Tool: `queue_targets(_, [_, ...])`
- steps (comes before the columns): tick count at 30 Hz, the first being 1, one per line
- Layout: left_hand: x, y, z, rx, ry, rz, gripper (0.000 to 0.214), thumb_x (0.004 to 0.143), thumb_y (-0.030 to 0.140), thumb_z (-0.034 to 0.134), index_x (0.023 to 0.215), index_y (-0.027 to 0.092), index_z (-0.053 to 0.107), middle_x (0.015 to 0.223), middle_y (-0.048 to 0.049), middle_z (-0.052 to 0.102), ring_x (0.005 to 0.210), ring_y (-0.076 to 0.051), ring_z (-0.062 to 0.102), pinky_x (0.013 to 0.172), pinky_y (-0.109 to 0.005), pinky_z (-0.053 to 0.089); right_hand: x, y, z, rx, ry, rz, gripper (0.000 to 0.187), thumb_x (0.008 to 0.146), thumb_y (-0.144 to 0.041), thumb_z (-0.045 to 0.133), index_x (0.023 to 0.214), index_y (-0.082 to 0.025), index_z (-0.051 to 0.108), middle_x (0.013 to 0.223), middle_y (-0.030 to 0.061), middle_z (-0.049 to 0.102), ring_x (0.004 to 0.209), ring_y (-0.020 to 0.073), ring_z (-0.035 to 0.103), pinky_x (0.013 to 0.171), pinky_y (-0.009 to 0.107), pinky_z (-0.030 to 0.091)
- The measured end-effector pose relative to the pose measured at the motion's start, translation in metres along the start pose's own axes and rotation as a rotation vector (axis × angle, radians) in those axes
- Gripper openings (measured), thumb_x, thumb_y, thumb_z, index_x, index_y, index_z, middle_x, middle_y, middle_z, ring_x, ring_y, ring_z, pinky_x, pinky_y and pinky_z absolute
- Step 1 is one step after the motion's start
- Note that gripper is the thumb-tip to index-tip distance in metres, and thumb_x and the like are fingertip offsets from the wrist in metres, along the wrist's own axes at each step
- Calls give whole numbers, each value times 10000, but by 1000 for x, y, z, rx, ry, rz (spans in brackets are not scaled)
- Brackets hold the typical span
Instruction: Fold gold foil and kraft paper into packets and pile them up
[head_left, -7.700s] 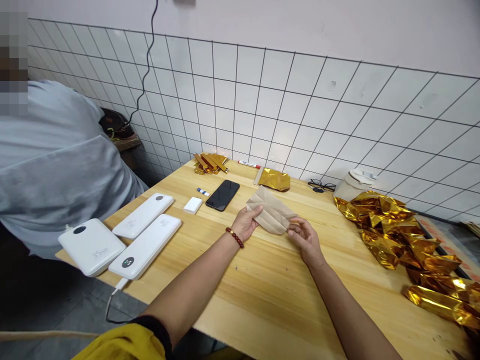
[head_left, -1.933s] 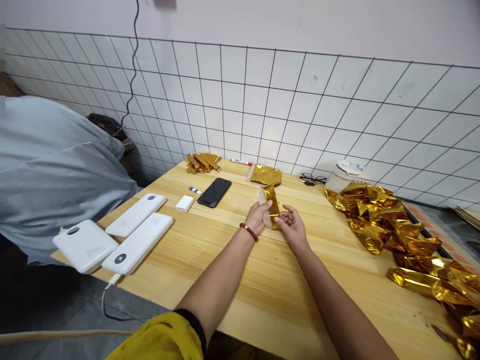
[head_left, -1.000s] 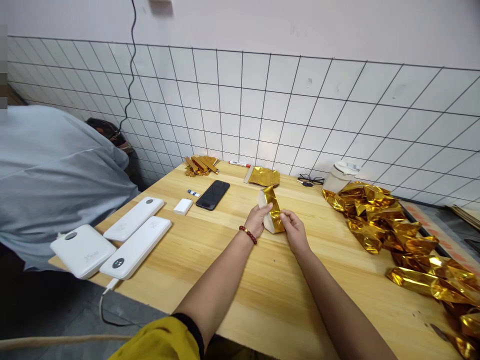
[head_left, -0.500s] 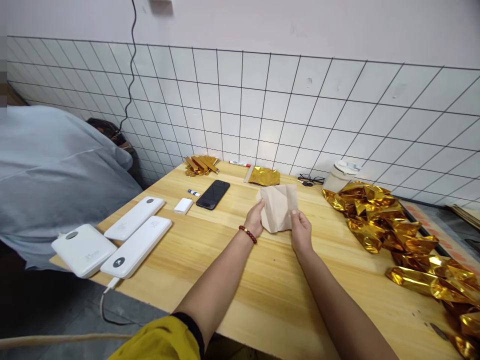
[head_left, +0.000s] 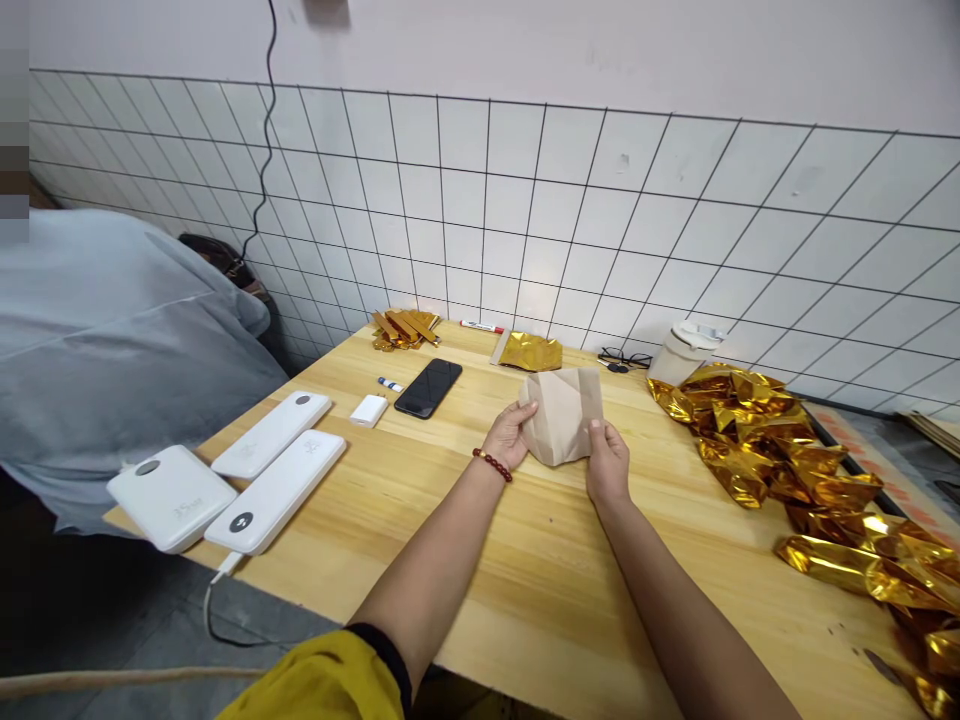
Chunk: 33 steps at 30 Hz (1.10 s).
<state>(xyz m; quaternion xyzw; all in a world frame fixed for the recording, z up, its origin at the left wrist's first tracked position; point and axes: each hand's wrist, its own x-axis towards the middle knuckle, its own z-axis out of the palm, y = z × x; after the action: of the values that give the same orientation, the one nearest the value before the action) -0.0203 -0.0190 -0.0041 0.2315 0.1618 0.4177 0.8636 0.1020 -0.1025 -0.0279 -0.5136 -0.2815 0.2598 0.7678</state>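
A creased sheet of beige paper (head_left: 564,415), partly folded, is held up just above the wooden table (head_left: 465,520). My left hand (head_left: 510,435), with a dark red bead bracelet (head_left: 492,464) at the wrist, pinches its left edge, thumb on top. At its lower right edge my right hand (head_left: 608,460) grips it between thumb and fingers. Behind the paper lies a flat gold foil piece (head_left: 531,351) with a pale edge strip. The fingers under the sheet are hidden.
Crumpled gold foil (head_left: 757,430) runs down the right side beside a lidded cup (head_left: 684,352). Glasses (head_left: 624,358), a marker (head_left: 481,326) and gold strips (head_left: 405,328) lie along the back. A phone (head_left: 429,388), a charger (head_left: 368,410) and white power banks (head_left: 277,492) lie left, near a person (head_left: 135,350).
My left thumb has shifted farther onto the paper's left side. The sheet has tilted slightly and its folds look different. Both hands still hold it; the camera view has shifted a little.
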Motion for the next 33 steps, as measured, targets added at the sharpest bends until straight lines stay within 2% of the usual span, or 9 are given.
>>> queue_targets(6, [-4, -2, 3, 118, 6, -19, 343, 607, 132, 802, 927, 93, 684, 841, -93, 735, 808, -203, 692, 929, -395, 511, -5, -6, 1, -143, -135, -20, 318, 783, -495, 647, 755, -179, 665, 696, -10, 631, 648, 135, 525, 625, 252, 426])
queue_targets(13, [-7, -3, 5, 198, 11, -7, 511, 505, 82, 852, 982, 112, 671, 942, -111, 727, 866, -232, 694, 948, -418, 498, -13, -13, 4, -48, -285, 82, 373, 738, -505, 699, 938, -192, 718, 859, 43, 729, 805, 239, 650, 744, 368, 515])
queue_targets(16, [-5, -2, 3, 135, 40, -2, 442, 526, 75, 833, 938, 94, 674, 917, -124, 732, 940, -261, 685, 980, -435, 483, -10, -12, 3, 24, -253, 74, 453, 782, -592, 608, 925, -176, 714, 886, 64, 733, 842, 242, 660, 748, 371, 519])
queue_targets(18, [-2, -1, 2, 37, 84, 36, 386, 576, 63, 794, 942, 94, 672, 932, -121, 734, 1001, -261, 669, 1006, -431, 470, -6, -12, 2, 69, -204, 109, 511, 792, -643, 548, 913, -172, 705, 847, 67, 726, 761, 216, 657, 678, 347, 518])
queue_targets(21, [0, 2, 1, -90, 122, 77, 389, 658, 34, 710, 1035, 111, 656, 1034, -111, 721, 1078, -242, 641, 1034, -418, 458, -3, -12, 3, 86, -197, 146, 453, 749, -583, 641, 963, -186, 685, 802, 36, 710, 637, 154, 619, 605, 290, 492])
queue_targets(24, [-1, 2, 2, -121, 92, 63, 405, 690, 10, 664, 1083, 103, 641, 1066, -113, 713, 1071, -232, 644, 1039, -415, 455, -5, -14, 7, 54, -241, 103, 498, 660, -409, 787, 1097, -222, 637, 966, 31, 721, 804, 159, 653, 705, 283, 507])
queue_targets(27, [-5, 1, 7, -90, 49, 22, 403, 684, -5, 663, 1076, 84, 644, 1029, -120, 719, 1021, -228, 662, 1035, -409, 452, -9, -14, 10, 18, -280, 70, 497, 631, -362, 810, 1073, -210, 642, 1087, 63, 710, 973, 207, 646, 817, 338, 511])
queue_targets(30, [-8, 0, 10, -70, 47, 4, 395, 682, -1, 664, 1065, 94, 650, 1007, -113, 721, 1010, -234, 665, 1025, -416, 456, -9, -14, 9, -56, -279, 110, 405, 629, -384, 795, 958, -178, 680, 956, 74, 736, 835, 214, 653, 659, 314, 514])
queue_targets(33, [-6, 2, 10, -126, 109, 11, 307, 739, 54, 637, 1041, 106, 659, 969, -102, 724, 1003, -229, 665, 1017, -411, 464, -9, -15, 7, -88, -259, 137, 390, 602, -355, 801, 931, -177, 687, 867, 52, 730, 694, 176, 616, 507, 248, 441])
